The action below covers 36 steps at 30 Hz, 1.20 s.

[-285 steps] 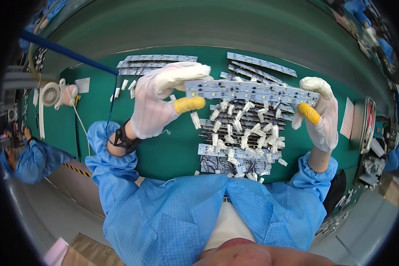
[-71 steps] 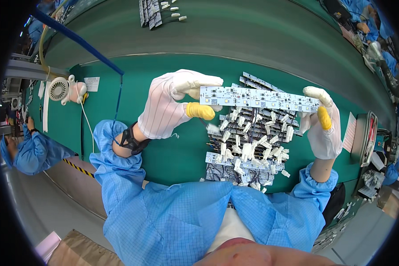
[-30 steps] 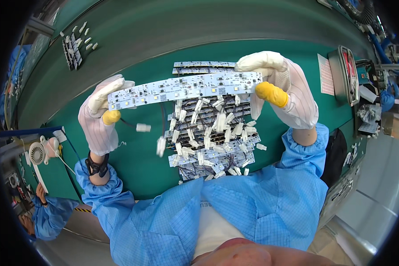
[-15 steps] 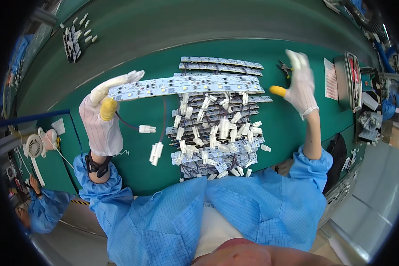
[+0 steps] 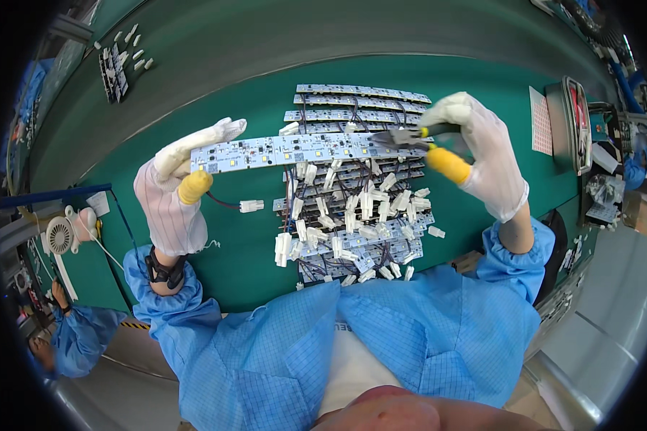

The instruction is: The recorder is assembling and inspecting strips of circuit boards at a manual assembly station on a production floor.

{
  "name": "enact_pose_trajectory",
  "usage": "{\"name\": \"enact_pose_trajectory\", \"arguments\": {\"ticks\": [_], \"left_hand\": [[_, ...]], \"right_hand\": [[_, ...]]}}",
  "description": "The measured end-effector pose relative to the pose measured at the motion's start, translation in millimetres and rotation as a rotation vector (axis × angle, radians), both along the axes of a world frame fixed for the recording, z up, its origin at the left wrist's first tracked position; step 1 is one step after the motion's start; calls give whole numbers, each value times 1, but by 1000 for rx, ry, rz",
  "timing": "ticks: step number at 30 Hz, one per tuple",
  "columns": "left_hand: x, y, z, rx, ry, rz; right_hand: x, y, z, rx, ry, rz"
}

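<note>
My left hand (image 5: 167,188), in a white glove with a yellow thumb cover, pinches the left end of a long LED circuit board (image 5: 269,152). A wire with a white connector (image 5: 251,206) hangs from that end. My gloved right hand (image 5: 493,161) is closed round a pair of cutting pliers (image 5: 402,137), whose jaws lie over the board's right part. I cannot tell whether the jaws touch it. Beneath the held board, a stack of similar LED boards (image 5: 359,90) covers the middle of the bench, with many white connectors (image 5: 366,205) heaped on top.
A metal tray (image 5: 571,129) and a sheet of pink labels (image 5: 541,121) are at the right. On the left are a small fan (image 5: 61,235) and a blue bar (image 5: 57,197). More boards (image 5: 113,74) lie at the far left. Another person's sleeve (image 5: 86,337) shows lower left.
My right hand has taken up the pliers from the bench and brought them left over the board. The held board has shifted slightly right and down with my left hand.
</note>
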State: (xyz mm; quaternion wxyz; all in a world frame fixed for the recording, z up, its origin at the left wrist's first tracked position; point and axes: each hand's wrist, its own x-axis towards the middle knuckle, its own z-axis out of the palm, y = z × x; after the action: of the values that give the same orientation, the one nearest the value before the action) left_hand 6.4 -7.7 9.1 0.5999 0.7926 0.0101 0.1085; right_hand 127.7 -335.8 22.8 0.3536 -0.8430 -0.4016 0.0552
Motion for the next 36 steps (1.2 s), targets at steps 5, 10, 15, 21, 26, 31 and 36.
{"name": "enact_pose_trajectory", "arguments": {"ticks": [5,10,15,21,26,31,36], "left_hand": [[1,3,1,-57,-24,-70],[0,-1,2,-109,-33,-65],[2,4,-2,-24,-26,-53],[2,-2,-1,-47,22,-57],[1,2,-2,-117,-16,-29],[4,5,2,-43,-80,-91],[10,4,-8,173,-187,-47]], "right_hand": [[-2,9,0,-48,-108,-15],[-3,8,8,-265,21,-19],[-3,3,-4,-210,-61,17],[1,0,-5,-110,35,-4],[42,-45,-46,-537,-221,-526],[50,-94,-83,-781,-501,-620],[13,-6,-19,401,557,-224]]}}
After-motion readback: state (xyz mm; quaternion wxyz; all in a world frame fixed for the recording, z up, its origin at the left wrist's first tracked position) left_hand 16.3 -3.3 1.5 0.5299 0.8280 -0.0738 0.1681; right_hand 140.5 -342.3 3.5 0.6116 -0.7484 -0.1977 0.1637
